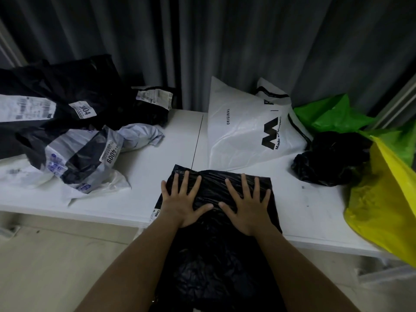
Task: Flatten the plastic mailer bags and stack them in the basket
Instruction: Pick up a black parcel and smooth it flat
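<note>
Both hands, left and right, press flat, fingers spread, on a black bag (its lower end cut off) on the table.

Under your palms the black mailer bag is thin plastic, glossy and finely wrinkled, catching dull highlights along its creases. The table you work on looks smooth and matt white, perhaps laminate, though the dim light makes that hard to judge. The white bag behind is smoother plastic with a soft sheen and printed black lettering. To your right, the yellow bag and green bag are slick, shiny film. The paper labels on the crumpled heap look matt.
</note>
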Motion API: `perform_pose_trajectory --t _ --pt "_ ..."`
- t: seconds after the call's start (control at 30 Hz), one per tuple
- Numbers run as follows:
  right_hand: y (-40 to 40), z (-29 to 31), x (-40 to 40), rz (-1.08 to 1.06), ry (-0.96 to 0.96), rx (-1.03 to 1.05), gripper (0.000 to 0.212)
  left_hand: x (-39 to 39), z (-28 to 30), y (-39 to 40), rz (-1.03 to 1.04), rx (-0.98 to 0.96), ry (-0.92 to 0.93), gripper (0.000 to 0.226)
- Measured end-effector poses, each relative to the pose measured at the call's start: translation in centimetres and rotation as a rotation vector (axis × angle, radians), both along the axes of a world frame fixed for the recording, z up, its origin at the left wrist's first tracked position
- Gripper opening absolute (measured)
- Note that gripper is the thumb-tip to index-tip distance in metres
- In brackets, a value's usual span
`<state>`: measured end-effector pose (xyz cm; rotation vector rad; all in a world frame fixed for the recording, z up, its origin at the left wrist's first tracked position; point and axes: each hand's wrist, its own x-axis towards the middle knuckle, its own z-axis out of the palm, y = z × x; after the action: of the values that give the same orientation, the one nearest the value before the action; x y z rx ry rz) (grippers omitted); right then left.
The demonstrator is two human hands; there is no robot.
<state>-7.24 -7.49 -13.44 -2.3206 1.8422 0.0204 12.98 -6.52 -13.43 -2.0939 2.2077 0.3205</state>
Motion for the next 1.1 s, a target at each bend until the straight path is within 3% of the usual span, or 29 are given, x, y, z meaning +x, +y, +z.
perform_pose_trajectory --t 0.63,0.87,1.0,1.1 --pt "-0.4 0.1 0.2 -0.021 0.069 0.097 0.069 -0.6 1.5 0.2 0.042 0.123 -0.083 0.089" --pt "-0.9 0.9 0.2 -0.020 0.096 0.127 0.068 -1.8 1.7 3.8 0.002 0.137 0.162 0.072" --pt "0.3 2.4 0.6 -0.012 0.036 0.040 0.069 -1.7 0.6 4.5 0.006 0.099 0.079 0.076" --pt "2.3 2.6 0.1 0.025 0.039 0.087 0.072 -1.7 0.6 3.8 0.016 0.083 0.080 0.074"
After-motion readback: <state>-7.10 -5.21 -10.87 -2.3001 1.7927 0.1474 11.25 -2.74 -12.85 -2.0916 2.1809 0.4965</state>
